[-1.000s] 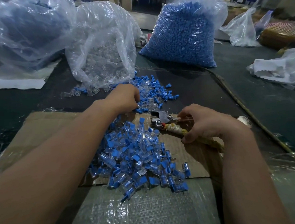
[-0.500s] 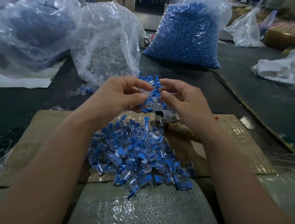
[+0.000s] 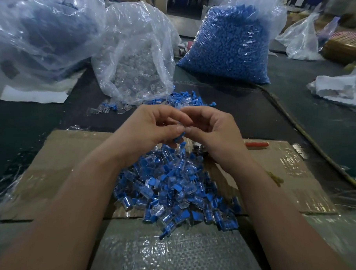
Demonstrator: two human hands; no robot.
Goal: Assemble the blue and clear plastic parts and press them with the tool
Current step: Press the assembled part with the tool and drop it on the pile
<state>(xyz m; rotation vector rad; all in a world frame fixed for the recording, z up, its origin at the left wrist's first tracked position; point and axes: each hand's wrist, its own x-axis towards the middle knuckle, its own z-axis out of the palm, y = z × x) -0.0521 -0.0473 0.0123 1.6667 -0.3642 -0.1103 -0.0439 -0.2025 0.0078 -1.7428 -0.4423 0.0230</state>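
Bringing left hand (image 3: pixel 152 127) & right hand (image 3: pixel 211 127) tip-to-tip above the pile (image 3: pixel 175 188) after setting the tool (image 3: pixel 201 148) down approx. 1 s ago, left pinching a blue part (image 3: pixel 178 139), right a clear part (image 3: pixel 179 123), so mating prob. underway, pressing yet to do.

My left hand (image 3: pixel 150 128) back from 12 o'clock, right hand (image 3: pixel 213 131) off the tool (image 3: pixel 200 148), both now pinching parts (image 3: pixel 178 139) together
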